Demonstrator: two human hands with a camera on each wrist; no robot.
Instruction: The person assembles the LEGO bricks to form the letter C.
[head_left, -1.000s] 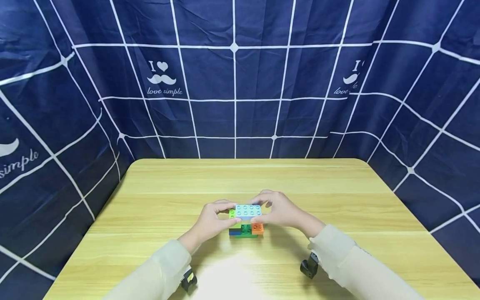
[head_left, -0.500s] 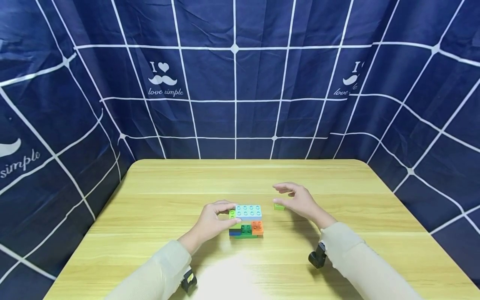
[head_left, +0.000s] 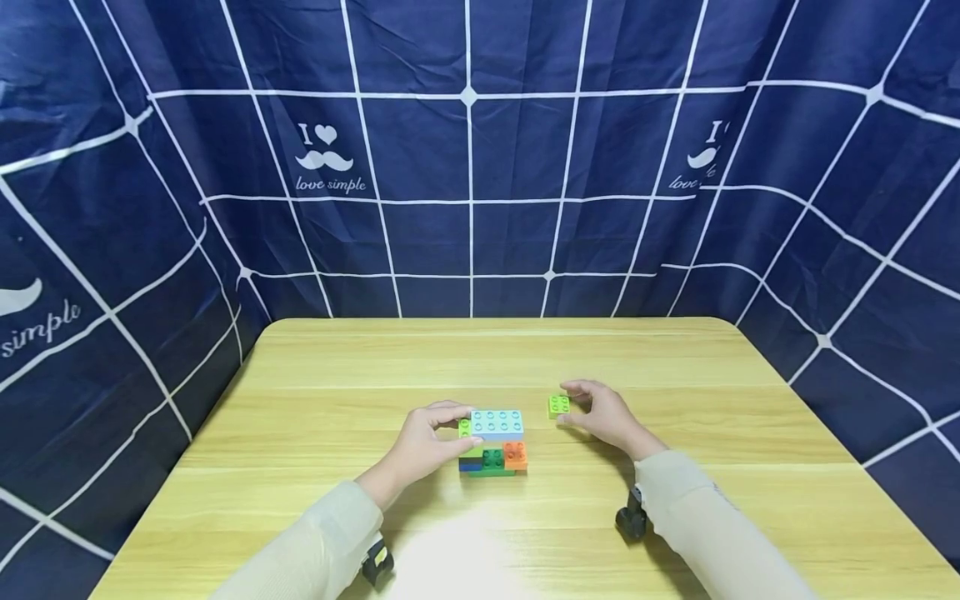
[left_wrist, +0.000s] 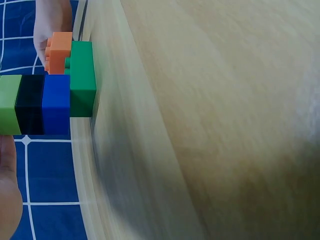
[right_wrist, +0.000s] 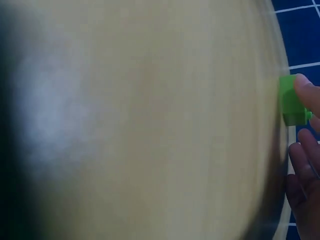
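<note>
A small stack of toy building bricks stands on the table in front of me. My left hand [head_left: 416, 442] grips it from the left, thumb on the near side. On top lies a light blue eight-stud brick [head_left: 497, 423] above a lime brick [head_left: 471, 452]. Below come a dark brick [left_wrist: 30, 105], a blue brick [left_wrist: 56, 104] and a green base brick [left_wrist: 83, 80], with an orange brick [head_left: 514, 454] on its right. Farther right, my right hand [head_left: 603, 414] reaches a separate lime four-stud brick [head_left: 558, 406], thumb at its near side and fingers spread beyond it.
The wooden table [head_left: 360, 358] has rounded far corners. A dark blue curtain [head_left: 420, 167] with white grid lines surrounds its back and sides. A black wrist camera [head_left: 632, 517] sits under the right sleeve, another wrist camera [head_left: 377, 562] under the left.
My right hand has left the stack and moved right to the separate lime brick, its thumb and fingers now around that brick's sides. The left hand stays on the stack.
</note>
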